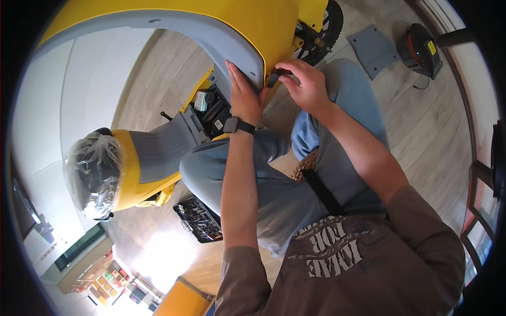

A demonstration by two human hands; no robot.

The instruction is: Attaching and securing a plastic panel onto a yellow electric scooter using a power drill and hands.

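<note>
White txt (333,248) on brn. shirt (390,284), yel. label (431,48) on blk. part (412,55).

I sat with knees bent before yellow bodywork (279,31) and its grey panel (221,42).
My left hand (245,100) lay along the panel, fingers straight; my right hand (305,84) pinched a small black piece (273,79) at the yellow edge. An open tool case (203,224) sat near my left knee; a grey plate (373,51) lay on the floor (432,131) near a black-and-red part (419,50).

Seemingly a workshop: a yellow scooter (163,150) stands near an open toolbox (211,239).
</note>
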